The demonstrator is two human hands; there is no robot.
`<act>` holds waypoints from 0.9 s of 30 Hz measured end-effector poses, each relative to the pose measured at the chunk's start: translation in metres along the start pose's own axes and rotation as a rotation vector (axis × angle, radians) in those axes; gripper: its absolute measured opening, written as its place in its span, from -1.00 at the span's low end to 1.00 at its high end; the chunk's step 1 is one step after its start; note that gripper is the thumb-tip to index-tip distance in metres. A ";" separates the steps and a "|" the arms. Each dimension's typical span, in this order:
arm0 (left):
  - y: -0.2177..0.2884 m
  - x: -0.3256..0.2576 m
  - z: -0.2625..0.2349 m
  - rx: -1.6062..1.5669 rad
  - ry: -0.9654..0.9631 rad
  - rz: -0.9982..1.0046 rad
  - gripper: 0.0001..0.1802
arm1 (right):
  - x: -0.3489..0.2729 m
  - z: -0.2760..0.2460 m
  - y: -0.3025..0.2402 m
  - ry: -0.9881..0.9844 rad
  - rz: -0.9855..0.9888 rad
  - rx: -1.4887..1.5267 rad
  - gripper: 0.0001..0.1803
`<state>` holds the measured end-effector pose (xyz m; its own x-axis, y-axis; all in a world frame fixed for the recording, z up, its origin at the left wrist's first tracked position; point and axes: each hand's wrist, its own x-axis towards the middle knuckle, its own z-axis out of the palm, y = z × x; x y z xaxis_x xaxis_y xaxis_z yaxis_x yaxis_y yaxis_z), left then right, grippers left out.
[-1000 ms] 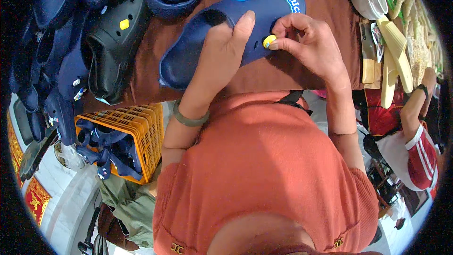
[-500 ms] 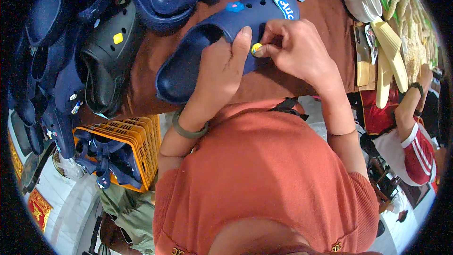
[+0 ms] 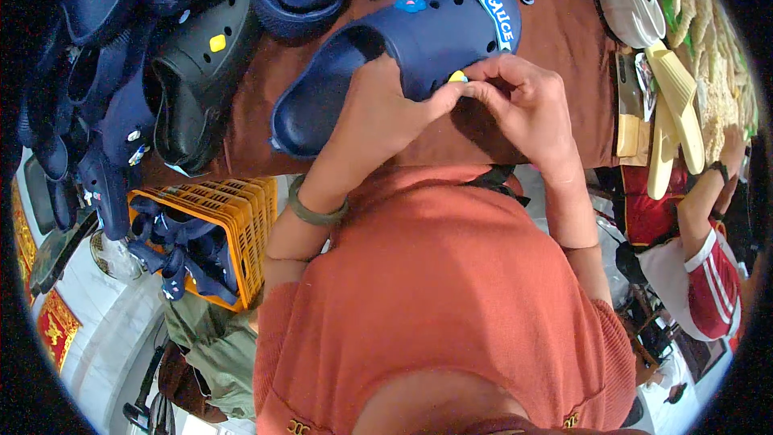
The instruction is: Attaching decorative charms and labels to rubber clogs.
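Observation:
A dark blue clog (image 3: 435,32) lies slanted before me, its toe to the upper right. A white-and-blue nameplate charm (image 3: 498,20) sits on the toe, and a small blue charm (image 3: 409,4) on the far side of its upper. The fingers of my left hand (image 3: 374,117) reach inside the clog's opening, hidden; its thumb stretches right along the near side. My right hand (image 3: 523,101) pinches a small yellow charm (image 3: 457,76) against that near side, where the left thumb tip meets the right fingertips. Whether the charm's back is in a hole cannot be seen.
A black clog (image 3: 193,84) with a yellow charm and several blue clogs (image 3: 105,0) lie at left. An orange crate (image 3: 258,234) of clogs stands below. At right are a white clog (image 3: 632,0), cream slippers (image 3: 672,113) and another person's arm (image 3: 700,193).
My left thumb has moved from the clog's upper to the right, down to the yellow charm. My right fingers have turned, partly covering the charm. The whole view has shifted slightly.

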<state>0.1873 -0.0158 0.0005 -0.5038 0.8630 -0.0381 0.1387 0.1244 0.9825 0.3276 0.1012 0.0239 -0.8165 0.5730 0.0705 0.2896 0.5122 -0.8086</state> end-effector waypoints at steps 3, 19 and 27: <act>0.011 0.000 -0.003 0.058 -0.070 -0.035 -0.59 | -0.004 0.005 0.003 0.035 -0.046 0.007 -0.89; 0.004 0.001 0.001 0.351 0.039 -0.063 -0.55 | 0.019 -0.040 0.023 0.024 -0.160 -0.168 -0.88; -0.005 -0.002 -0.006 0.298 0.062 -0.094 -0.51 | 0.013 -0.009 0.019 -0.032 -0.394 -0.062 -0.80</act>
<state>0.1821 -0.0208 -0.0036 -0.5763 0.8103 -0.1062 0.3279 0.3483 0.8782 0.3271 0.1241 0.0142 -0.8859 0.3053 0.3491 -0.0197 0.7272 -0.6861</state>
